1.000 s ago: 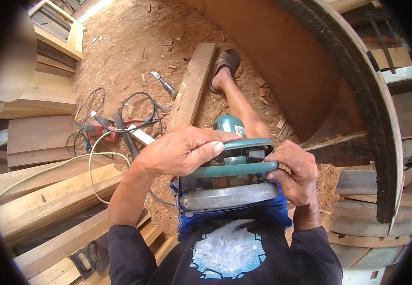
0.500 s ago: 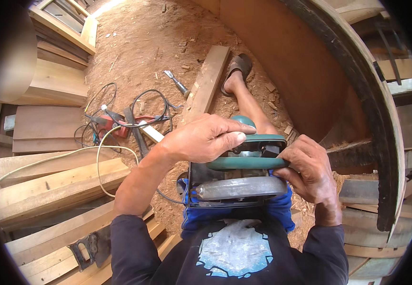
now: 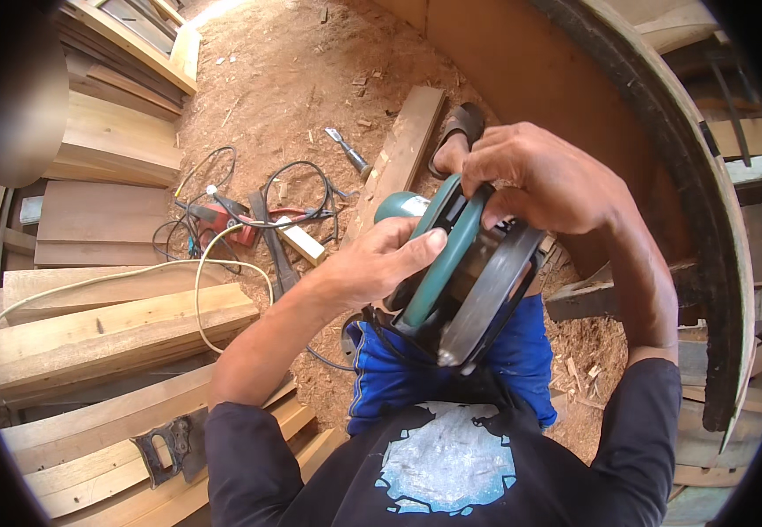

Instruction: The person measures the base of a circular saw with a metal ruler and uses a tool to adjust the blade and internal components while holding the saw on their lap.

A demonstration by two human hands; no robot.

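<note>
A green circular saw [image 3: 441, 274] with a grey metal blade guard [image 3: 493, 292] is held above my lap, tilted so its far end points up and right. My left hand [image 3: 379, 265] grips its left side, thumb lying on the green handle and the other fingers mostly hidden. Over the far end of the handle curl the fingers of my right hand [image 3: 550, 180], closed on the saw. The saw's rounded green motor housing [image 3: 401, 205] shows past my left hand.
Left on the floor lies a red power tool [image 3: 225, 221] with tangled cords, near a chisel [image 3: 348, 153] and a plank [image 3: 413, 132]. Stacked timber [image 3: 108, 329] and a handsaw [image 3: 168, 446] are at left. A curved brown panel [image 3: 566, 97] stands at right.
The circular saw has turned from lying crosswise to pointing away and up to the right. My right hand has moved up and away with its end; my left hand has shifted slightly.
</note>
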